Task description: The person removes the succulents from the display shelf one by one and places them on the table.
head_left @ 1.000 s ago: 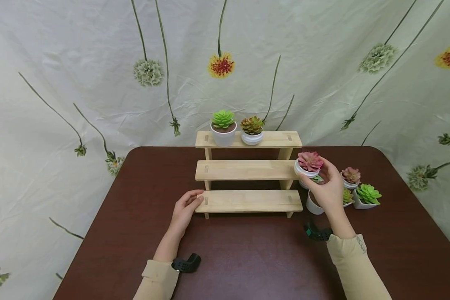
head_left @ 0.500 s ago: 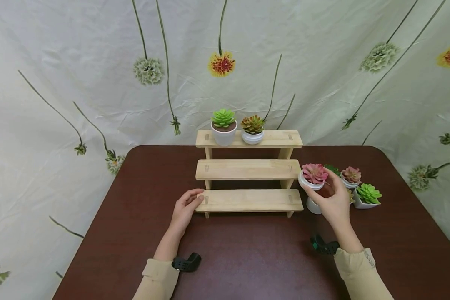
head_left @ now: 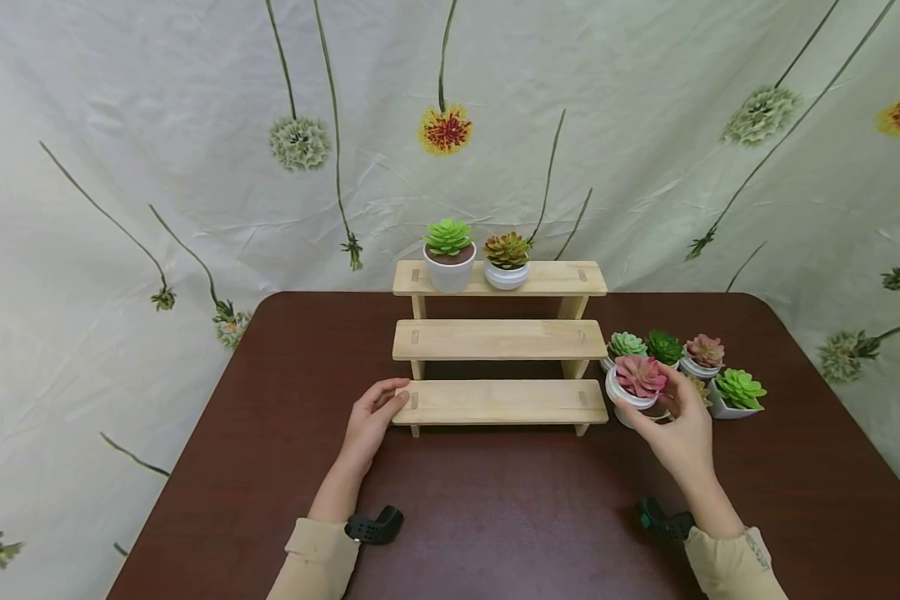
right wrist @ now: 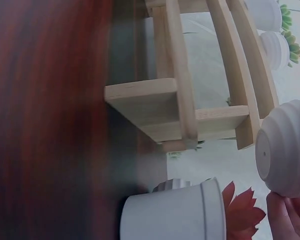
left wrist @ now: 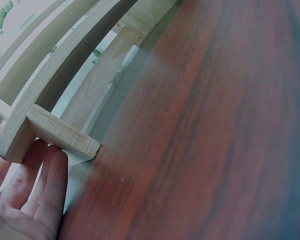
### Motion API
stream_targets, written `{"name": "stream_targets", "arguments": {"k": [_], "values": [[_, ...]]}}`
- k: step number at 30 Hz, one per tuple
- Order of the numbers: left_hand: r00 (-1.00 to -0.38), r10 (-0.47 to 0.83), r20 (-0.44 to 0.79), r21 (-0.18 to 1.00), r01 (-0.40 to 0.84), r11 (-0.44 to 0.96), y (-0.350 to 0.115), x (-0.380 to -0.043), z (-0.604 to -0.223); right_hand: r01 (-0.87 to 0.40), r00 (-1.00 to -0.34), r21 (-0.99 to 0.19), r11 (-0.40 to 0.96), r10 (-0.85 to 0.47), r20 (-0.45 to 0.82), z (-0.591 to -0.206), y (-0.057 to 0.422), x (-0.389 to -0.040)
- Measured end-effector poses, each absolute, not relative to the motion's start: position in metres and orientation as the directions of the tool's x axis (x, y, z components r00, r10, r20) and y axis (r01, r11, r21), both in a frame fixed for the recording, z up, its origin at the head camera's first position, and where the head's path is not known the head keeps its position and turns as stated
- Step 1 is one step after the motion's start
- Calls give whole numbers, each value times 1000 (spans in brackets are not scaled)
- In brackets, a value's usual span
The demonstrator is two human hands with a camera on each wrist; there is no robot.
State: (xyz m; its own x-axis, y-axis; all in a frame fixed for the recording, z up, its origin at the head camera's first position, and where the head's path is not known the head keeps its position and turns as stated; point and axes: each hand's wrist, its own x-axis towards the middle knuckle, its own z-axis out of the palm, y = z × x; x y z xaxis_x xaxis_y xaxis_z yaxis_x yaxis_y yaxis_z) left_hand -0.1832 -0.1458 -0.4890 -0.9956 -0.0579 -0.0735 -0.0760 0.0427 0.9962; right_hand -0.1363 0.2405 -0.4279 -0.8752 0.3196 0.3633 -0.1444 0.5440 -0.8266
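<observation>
My right hand (head_left: 684,432) holds a pink succulent (head_left: 640,376) in a small ribbed white pot (right wrist: 284,152), thumb and fingers around its sides. The pot is held up over the right side of the table, overlapping another white pot in the head view. In the right wrist view, that taller white pot (right wrist: 165,215) with red pointed leaves stands below the held one. With my left hand (head_left: 370,419) I grip the left end of the lowest board of a three-step wooden plant stand (head_left: 502,402); the left wrist view shows fingers beneath the board, by its leg (left wrist: 65,132).
On the top step stand a bright green succulent (head_left: 448,239) and a reddish-green one (head_left: 506,250). Several potted succulents crowd right of the stand, including a pale green one (head_left: 626,343), a dark green one (head_left: 664,346), a dusty pink one (head_left: 705,351) and a bright green one (head_left: 740,389).
My right hand has moved down and slightly right with the pink succulent, away from the middle step's right end. The pale and dark green succulents have come into view. My left hand stays put.
</observation>
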Motion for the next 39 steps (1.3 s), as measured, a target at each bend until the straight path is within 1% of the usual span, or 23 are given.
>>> {"name": "stream_targets", "arguments": {"k": [8,15,20,26,39], "values": [[-995,-61,-75,996,-78,43,-146,-183,-489,-175,-870,-826,535,309,385,-437,244,-125],[-995,-59,-77,996,-80,45,-145,-183,-489,-143,-871,-812,566,317,375,-445,246,-114],[-996,-49,-76,996,-78,44,-146,-184,-490,-144,-870,-812,566,318,376,-450,248,-108],[-996,-48,-77,996,-79,43,-148,-184,-491,-109,-880,-809,578,323,350,-456,250,-99],[-996,-48,-74,996,-76,43,-147,-184,-489,-93,-895,-768,634,285,343,-468,261,-89]]}}
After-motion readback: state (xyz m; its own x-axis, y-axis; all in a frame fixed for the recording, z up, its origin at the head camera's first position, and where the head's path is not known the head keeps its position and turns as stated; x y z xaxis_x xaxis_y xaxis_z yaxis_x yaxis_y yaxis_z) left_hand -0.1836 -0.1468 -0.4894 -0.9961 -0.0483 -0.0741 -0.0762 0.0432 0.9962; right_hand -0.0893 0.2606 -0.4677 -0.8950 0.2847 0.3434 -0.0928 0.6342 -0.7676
